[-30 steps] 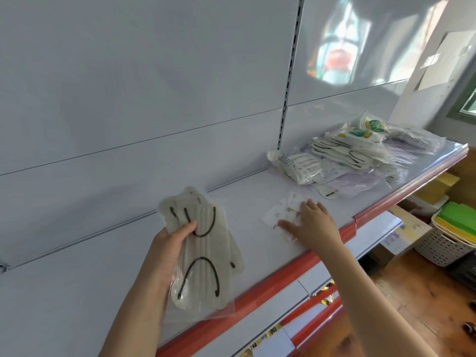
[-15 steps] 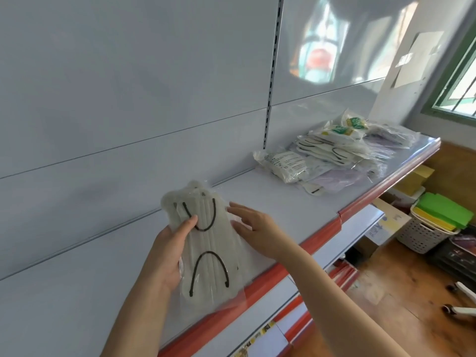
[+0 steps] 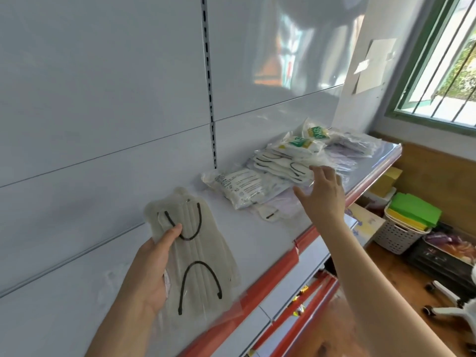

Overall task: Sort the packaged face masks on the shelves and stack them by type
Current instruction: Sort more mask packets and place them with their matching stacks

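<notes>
Left hand grips a packet of white masks w/ black ear loops, thumb curled over the front near the upper loop, fingers behind. Packet is clear plastic, held upright just above the shelf surface, near its front left part. Masks inside are pleated lengthwise; two black loops show, one at top curving down, one at bottom arching up. Looks like more than one packet in the grip, edges fanned at the sides; exact count can't tell.

Right hand is spread, fingers straight, holding nothing. It is reaching toward the pile of packets farther right on the same shelf; fingertips at or just short of the near edge of the pile, contact can't be confirmed.

Pile contents, mixed: white masks w/ black loops in clear wrap; packets w/ green-and-yellow labels on top toward the back; a white packet w/ printed text at the left end; pale lilac packets at the right and underneath. One small white piece w/ a black mark lies at the near edge.

Shelf has red front trim.
</notes>
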`<state>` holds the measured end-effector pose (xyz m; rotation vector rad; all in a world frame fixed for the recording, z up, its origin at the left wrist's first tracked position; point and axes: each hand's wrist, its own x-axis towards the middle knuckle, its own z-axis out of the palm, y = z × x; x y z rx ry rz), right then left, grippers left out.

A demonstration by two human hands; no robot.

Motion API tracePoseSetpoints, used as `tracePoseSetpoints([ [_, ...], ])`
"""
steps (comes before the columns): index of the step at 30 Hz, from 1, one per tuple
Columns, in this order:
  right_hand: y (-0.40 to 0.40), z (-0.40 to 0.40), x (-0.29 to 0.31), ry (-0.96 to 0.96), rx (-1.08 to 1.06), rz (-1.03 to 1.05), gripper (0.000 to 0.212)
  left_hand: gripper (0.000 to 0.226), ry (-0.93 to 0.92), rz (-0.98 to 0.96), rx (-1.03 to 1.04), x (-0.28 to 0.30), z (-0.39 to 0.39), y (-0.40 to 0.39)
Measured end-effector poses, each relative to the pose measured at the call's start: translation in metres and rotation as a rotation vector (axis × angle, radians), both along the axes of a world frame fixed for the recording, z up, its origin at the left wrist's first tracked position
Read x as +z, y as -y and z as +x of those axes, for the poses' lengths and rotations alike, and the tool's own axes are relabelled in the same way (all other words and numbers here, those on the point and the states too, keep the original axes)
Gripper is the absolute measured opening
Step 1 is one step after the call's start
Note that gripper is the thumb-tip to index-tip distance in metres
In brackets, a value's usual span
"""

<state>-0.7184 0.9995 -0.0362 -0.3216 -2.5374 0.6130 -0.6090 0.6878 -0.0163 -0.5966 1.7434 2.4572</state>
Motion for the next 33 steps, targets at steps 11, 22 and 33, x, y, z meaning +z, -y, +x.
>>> tracePoseSetpoints([
  [11, -0.052, -0.100, -0.003, -0.073, 0.160, 0.043, 0.029, 0.019, 0.044, -0.049, 0.159, 0.007, -0.077, -0.090],
  [22, 0.081, 0.021, -0.009, 0.239, 1.294, -0.179, 0.013, 0.024, 0.012, -0.068, 0.448, 0.042, -0.048, -0.044],
  [33, 0.050, -0.082, -0.014, 0.459, 0.772, 0.200, 0.096, 0.016, 0.146, -0.011, 0.479, 0.009, -0.023, -0.014],
])
